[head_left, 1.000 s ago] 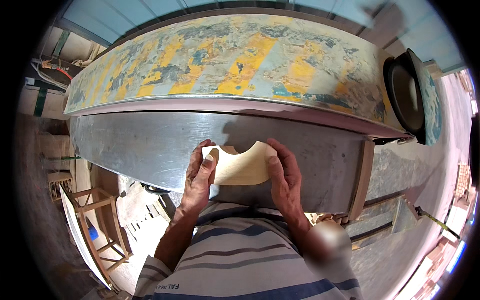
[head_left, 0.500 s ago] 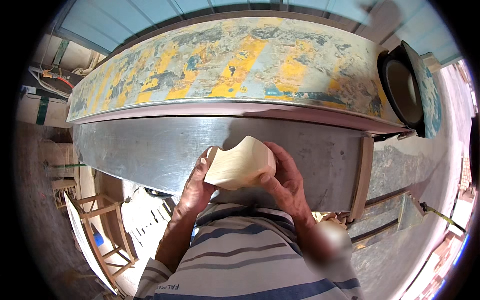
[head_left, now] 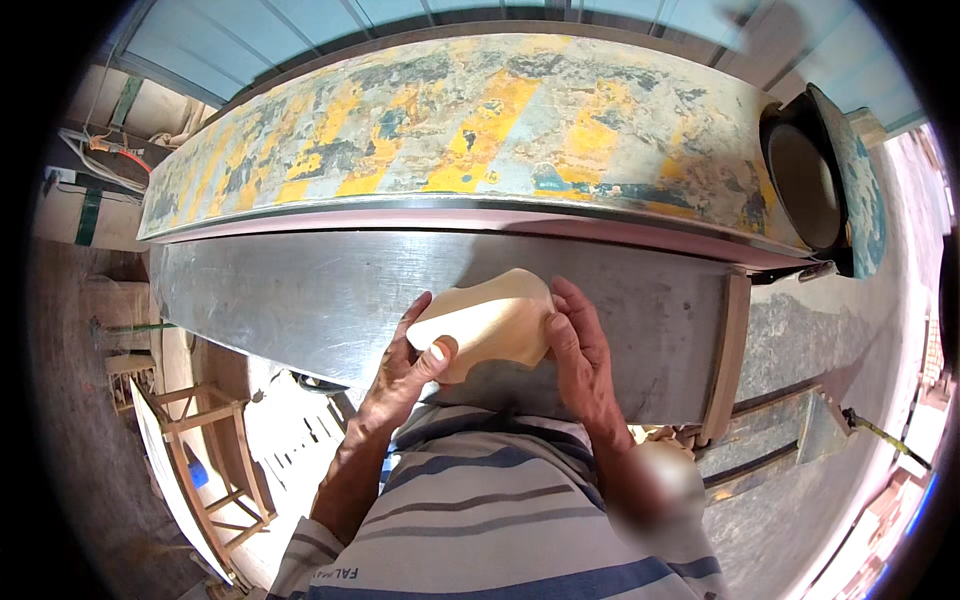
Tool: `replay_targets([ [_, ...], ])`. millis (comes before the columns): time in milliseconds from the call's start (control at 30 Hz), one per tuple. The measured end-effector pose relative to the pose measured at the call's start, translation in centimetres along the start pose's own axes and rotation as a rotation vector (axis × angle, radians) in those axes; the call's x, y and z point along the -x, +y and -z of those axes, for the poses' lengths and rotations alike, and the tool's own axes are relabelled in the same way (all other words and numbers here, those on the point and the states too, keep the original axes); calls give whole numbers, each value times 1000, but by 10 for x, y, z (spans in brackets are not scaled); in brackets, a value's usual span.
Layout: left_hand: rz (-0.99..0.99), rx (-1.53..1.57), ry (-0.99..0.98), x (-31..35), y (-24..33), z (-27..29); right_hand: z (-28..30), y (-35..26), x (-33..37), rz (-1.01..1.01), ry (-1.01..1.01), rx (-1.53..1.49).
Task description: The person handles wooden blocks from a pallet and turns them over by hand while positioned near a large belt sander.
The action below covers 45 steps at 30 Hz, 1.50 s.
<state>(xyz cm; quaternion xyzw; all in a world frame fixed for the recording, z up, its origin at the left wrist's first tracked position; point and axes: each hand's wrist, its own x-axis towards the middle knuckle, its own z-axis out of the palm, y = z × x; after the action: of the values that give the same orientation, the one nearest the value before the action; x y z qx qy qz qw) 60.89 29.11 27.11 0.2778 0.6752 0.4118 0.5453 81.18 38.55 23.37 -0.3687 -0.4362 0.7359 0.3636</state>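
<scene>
A pale, smoothly curved wooden block (head_left: 492, 318) is held between my two hands, above the grey metal machine table (head_left: 300, 290). My left hand (head_left: 408, 362) grips its left end, with the thumb lying on the upper face near a notch in the near edge. At the right end, my right hand (head_left: 582, 350) presses its thumb against the block, and its fingers curl behind the far side. The block tilts, its left end nearer to me. The fingers under the block are partly hidden.
Behind the table runs a long machine housing (head_left: 460, 130) with peeling yellow and grey paint, and a dark round opening (head_left: 803, 185) at its right end. A wooden strip (head_left: 727, 355) borders the table's right side. A wooden stool frame (head_left: 215, 450) stands low on the left.
The block has turned over in my hands, so its concave notch now faces toward me instead of away. My left thumb has shifted onto the upper face.
</scene>
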Motion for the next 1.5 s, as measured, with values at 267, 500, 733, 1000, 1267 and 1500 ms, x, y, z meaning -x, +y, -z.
replay_targets([
  [267,-56,-103,-9,-9,6,-1,6,-14,-1,-190,51,164],
  [500,-21,-110,-25,-19,-5,-3,8,-13,1,-201,113,195],
  [733,63,-247,105,-44,2,-13,17,-9,1,-279,141,227],
  [1000,4,-238,95,-71,22,-29,11,-12,-16,-145,275,253],
  [1267,37,-196,168,-82,19,-36,4,11,-11,-36,413,-18],
  [1500,93,-253,182,-92,30,-48,9,23,-18,7,498,-56],
])
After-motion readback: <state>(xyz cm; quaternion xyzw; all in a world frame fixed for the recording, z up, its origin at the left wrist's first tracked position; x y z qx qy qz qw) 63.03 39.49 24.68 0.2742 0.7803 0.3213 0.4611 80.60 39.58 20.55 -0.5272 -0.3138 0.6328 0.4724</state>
